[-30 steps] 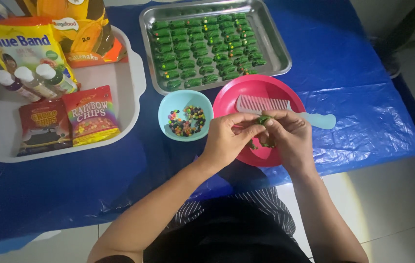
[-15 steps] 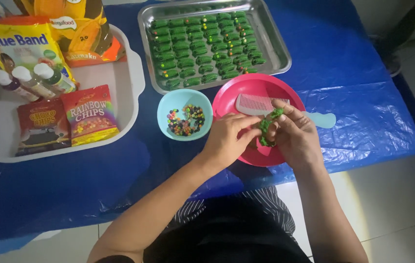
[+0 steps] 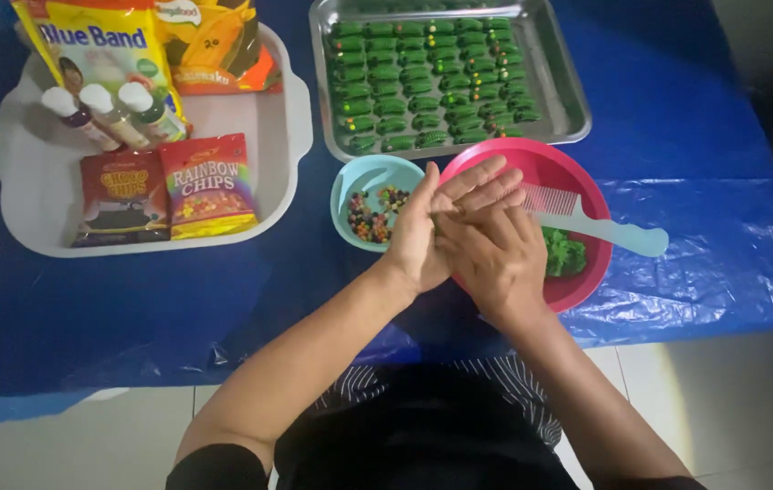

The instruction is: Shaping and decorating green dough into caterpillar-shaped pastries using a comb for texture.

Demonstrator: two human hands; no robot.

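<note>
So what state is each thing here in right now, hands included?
left hand: flat, pressed against the other palm
right hand: flat, pressed over the left
metal tray: nearly full of green pieces
pink plate: holds green dough and a comb
blue bowl: holds coloured chips
chip packets: lying flat, seemingly unopened

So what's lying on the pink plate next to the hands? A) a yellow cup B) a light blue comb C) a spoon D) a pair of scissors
B: a light blue comb lies across the pink plate, its handle sticking out past the rim, just right of the right hand pressed against the left hand.
</note>
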